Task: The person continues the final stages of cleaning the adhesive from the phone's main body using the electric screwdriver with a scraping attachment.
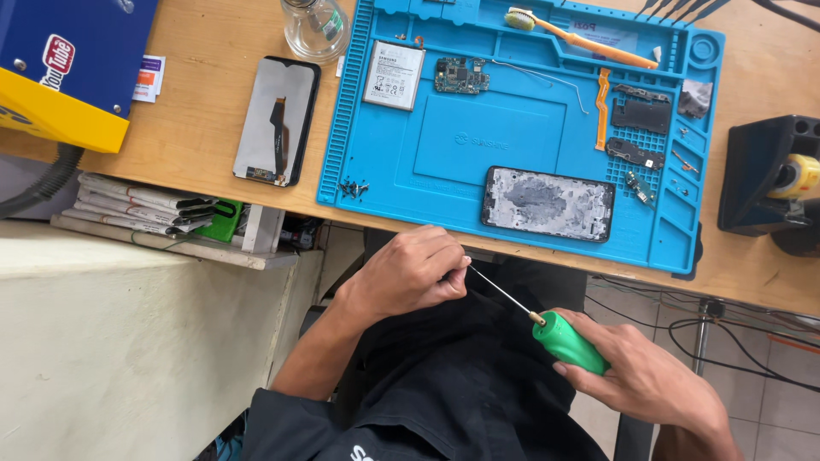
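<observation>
My right hand [645, 376] grips the green handle of a screwdriver [568, 341] below the desk edge, over my lap. Its thin metal shaft runs up and left to my left hand [414, 273], whose fingers pinch the tip. On the blue silicone work mat [491, 141] above my hands lies an opened phone frame [547, 203] with grey adhesive residue. A phone battery [394, 75], a green circuit board [461, 75] and an orange flex cable [603, 107] lie further back on the mat.
A detached phone screen [278, 119] lies face down on the wooden desk left of the mat. A glass jar [314, 27], a toothbrush [581, 38], black phone parts [641, 115], small screws [352, 188], a blue-and-yellow box [68, 68] and a black tool stand [769, 175] surround it.
</observation>
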